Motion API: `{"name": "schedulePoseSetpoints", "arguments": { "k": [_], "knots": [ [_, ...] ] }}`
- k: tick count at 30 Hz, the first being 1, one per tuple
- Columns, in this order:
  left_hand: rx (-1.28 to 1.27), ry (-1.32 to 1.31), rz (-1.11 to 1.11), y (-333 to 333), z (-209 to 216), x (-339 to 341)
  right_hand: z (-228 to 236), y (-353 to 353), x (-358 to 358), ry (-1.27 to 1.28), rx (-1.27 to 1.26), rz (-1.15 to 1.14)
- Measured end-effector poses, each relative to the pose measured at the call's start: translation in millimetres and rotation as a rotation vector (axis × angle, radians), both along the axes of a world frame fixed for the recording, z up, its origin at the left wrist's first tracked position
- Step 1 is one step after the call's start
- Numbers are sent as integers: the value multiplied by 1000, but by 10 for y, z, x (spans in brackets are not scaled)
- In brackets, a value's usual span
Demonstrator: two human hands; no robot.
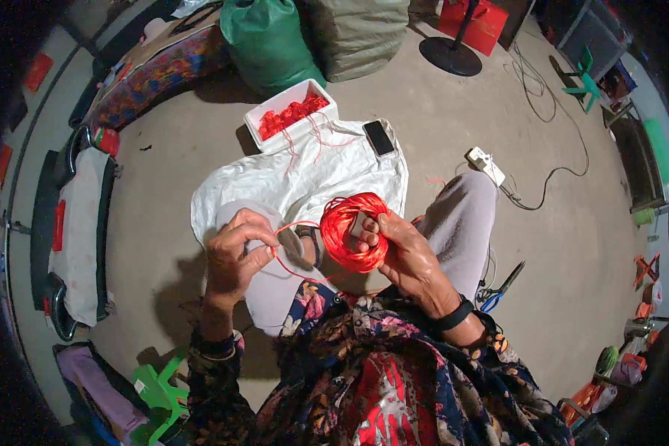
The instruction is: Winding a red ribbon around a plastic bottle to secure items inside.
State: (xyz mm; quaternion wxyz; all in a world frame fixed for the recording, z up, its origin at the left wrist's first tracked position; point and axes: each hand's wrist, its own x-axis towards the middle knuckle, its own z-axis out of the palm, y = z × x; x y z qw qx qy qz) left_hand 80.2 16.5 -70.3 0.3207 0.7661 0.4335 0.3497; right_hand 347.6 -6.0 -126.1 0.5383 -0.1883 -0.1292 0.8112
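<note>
Right now the coil of red cord (336,236) is up in the air between the two hands, much nearer the right one, over the gap between the person's knees. The right hand (410,262) grips it by its right side, thumb on the outside of the ring and fingertips showing through the hole. The left hand (239,249), apart from the ring on its left, holds a thin strand (299,222) between thumb and bent fingers; the strand bows across from there to the coil.

The coil's open face points up toward the head. It is a slightly drawn-out ring, a bit longer than wide, with its long axis running roughly away from the person. It looks bright red and shiny, its many turns packed thick, with a few loose loops at the upper left.

Beyond it, a white sheet (234,182) is spread on the floor (557,245). At the sheet's far edge stands a white box (253,131) with red cord bundles (293,115) inside, some ends trailing over its near wall. A phone (379,138) lies by the far right corner. Off the right edge, on the floor, is a white power strip (486,166).
</note>
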Motion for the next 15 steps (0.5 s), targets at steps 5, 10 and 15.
{"name": "schedulePoseSetpoints", "arguments": {
  "k": [5,10,15],
  "knots": [
    [-118,-234,49,-28,-167,-99,31,-12,26,11,-68,-5],
    [-372,-524,93,-104,-214,-60,-36,-7,56,-12,-61,-2],
    [-428,-676,119,-129,-254,-3,66,-19,16,-36,-58,-2]
  ]
}}
